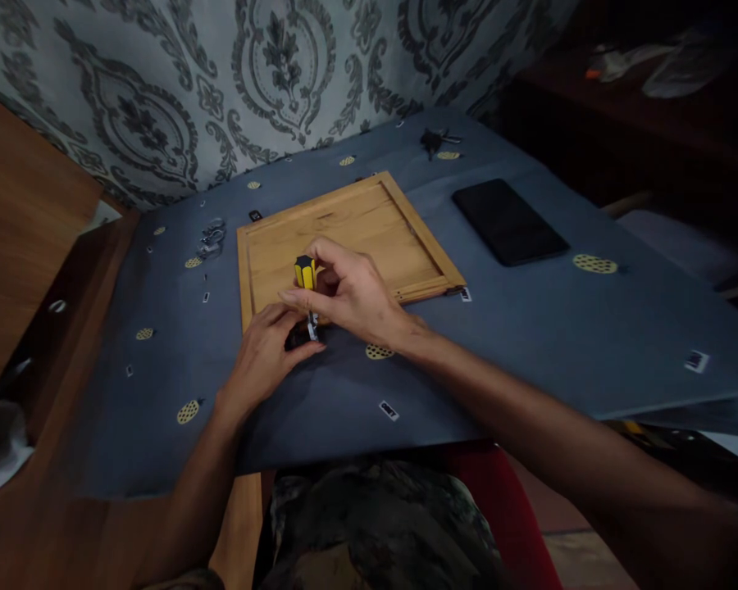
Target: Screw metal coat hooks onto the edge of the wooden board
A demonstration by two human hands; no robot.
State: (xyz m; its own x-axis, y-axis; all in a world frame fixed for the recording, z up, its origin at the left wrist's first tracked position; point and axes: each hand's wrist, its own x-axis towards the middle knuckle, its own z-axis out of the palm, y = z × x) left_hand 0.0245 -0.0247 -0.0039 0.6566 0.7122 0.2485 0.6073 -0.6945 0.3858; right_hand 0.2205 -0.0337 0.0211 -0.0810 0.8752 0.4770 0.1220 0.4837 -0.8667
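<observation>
My right hand [360, 295] is closed around a screwdriver [306, 271] with a yellow and black handle. The screwdriver stands nearly upright, its shaft pointing down at a small metal cabinet hinge [312, 328]. Whether the tip sits in a screw is too small to tell. My left hand [267, 348] grips the hinge from the left, thumb on the near side and fingers curled behind it. Beneath and beyond my hands lies a framed wooden panel [344, 225], like a cabinet door, flat on the table. My hands hide part of its near edge.
A blue cloth with pineapple prints [529, 336] covers the table. More metal hinges [211, 238] lie at the left. A black tablet or phone [509, 221] rests right of the panel, with a bunch of keys [438, 142] farther back. A patterned curtain [276, 74] hangs behind.
</observation>
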